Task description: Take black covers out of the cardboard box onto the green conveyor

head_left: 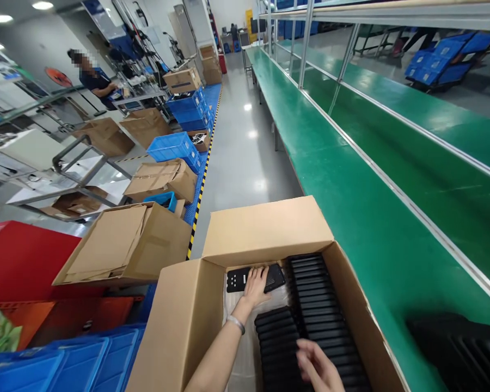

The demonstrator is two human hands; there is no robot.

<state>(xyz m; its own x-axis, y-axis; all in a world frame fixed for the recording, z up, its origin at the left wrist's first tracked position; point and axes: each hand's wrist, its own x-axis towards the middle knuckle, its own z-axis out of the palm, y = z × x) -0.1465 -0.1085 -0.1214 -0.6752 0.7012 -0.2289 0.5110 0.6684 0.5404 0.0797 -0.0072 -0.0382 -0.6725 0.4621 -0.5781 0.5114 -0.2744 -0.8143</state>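
Observation:
My left hand, with a band at the wrist, lies with fingers stretched over a flat black panel at the far end of an open cardboard box. The panel has several light spots at its left end. My right hand hovers low in the picture over a row of black pieces; its fingers are loosely bent and slightly apart, with nothing visible in them. A longer row of similar black pieces is packed along the box's right side. Clear plastic wrap covers the box's left part.
A long green table with a metal frame runs along the right; a blurred black object lies on it. Blue crates, cardboard boxes and a red bin line the left. A person stands at a far bench.

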